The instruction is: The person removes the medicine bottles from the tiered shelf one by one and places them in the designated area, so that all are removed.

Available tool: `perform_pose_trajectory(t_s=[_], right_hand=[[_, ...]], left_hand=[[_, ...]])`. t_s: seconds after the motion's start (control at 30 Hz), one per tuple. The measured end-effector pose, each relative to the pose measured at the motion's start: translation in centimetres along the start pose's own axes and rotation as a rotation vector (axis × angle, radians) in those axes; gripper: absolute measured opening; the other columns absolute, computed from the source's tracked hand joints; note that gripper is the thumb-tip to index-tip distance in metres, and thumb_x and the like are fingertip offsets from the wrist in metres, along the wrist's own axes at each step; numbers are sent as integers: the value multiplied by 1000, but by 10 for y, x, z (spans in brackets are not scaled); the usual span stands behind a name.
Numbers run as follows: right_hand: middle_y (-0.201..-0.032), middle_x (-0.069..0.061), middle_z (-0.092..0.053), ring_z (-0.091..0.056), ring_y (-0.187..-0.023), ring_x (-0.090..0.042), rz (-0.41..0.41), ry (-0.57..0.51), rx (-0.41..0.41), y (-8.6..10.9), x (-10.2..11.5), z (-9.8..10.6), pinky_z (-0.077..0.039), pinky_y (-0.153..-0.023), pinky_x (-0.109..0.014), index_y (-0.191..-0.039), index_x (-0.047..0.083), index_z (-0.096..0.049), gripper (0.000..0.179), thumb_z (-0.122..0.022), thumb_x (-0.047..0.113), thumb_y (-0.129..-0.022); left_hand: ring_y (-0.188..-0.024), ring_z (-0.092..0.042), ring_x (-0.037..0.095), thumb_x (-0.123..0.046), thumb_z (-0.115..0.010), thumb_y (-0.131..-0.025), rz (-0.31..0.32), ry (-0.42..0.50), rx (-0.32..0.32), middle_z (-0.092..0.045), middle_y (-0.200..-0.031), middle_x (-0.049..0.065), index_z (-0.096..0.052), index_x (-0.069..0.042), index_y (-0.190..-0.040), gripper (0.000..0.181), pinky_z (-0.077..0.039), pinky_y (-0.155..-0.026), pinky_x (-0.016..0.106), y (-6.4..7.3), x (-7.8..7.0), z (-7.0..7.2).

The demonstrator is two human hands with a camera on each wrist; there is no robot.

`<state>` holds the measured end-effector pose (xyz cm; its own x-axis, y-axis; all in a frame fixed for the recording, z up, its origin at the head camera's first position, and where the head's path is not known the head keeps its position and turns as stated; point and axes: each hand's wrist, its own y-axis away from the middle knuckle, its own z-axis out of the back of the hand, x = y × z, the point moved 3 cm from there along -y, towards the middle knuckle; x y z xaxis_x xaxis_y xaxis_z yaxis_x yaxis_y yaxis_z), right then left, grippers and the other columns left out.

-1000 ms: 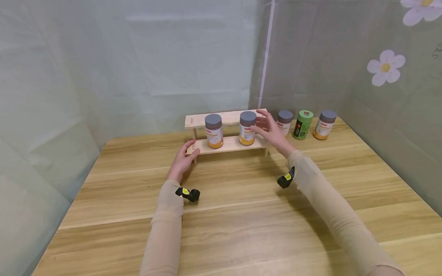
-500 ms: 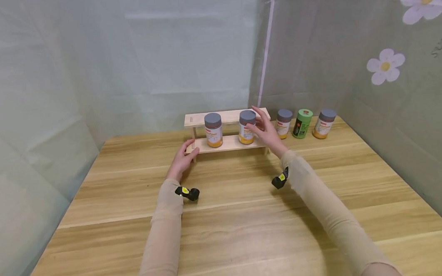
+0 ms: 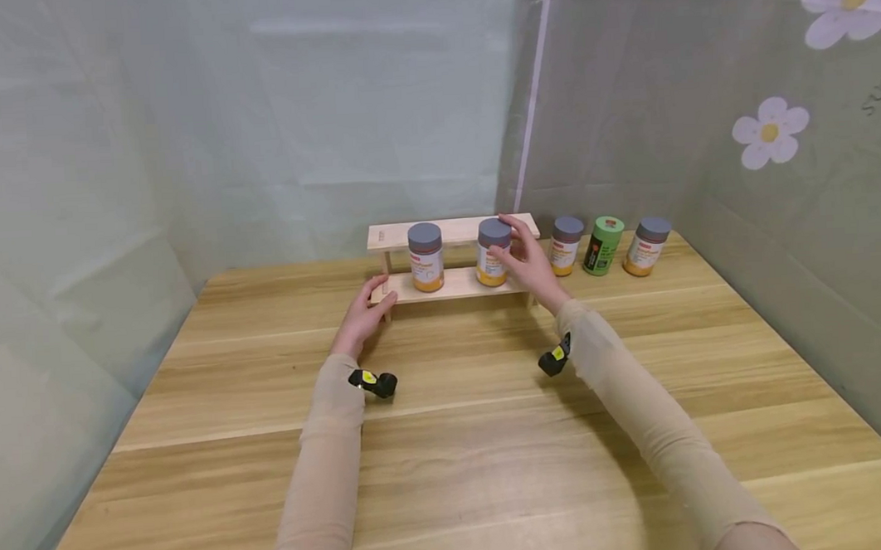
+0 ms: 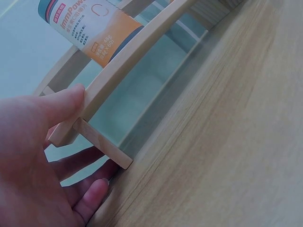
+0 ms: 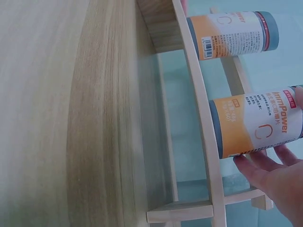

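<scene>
Rack [image 3: 456, 284], two bottles on it. My left hand [image 3: 364, 314] grips its left end, thumb on top; my right hand [image 3: 527, 258] has fingers curled round the right bottle [image 3: 492, 252].

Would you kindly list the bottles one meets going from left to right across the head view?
Grey-capped bottle on the rack's left → grey-capped bottle touched by the right hand → grey-capped bottle just past the rack → green bottle → last grey-capped bottle.
</scene>
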<state>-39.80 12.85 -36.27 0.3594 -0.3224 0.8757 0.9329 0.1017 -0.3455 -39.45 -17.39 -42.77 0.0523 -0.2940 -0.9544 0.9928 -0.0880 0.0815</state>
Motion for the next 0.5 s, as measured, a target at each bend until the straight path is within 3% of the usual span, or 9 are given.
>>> perform_pose_trajectory(t_s=[0.13,0.5], right_hand=[[-141,-21,-47,-57,-116,-39,-2,17,-8,-1,-2,-1,-47,-97,-50,-148,24,-34,59,-62,22,-95],[-141,-21,-46,-55,-123,-40,51,6,-53,4,0,0,-45,-104,-52,-148,21,-36,59,-62,22,-95]], left_hand=[[-151,-15,29,-36,-55,-98,13,-9,3,-17,-164,6,-33,-24,-150,57,-14,-123,50,1,0,0],[-151,-14,28,-36,-54,-99,23,0,1,-15,-164,6,-32,-25,-151,58,-12,-123,51,1,-2,0]])
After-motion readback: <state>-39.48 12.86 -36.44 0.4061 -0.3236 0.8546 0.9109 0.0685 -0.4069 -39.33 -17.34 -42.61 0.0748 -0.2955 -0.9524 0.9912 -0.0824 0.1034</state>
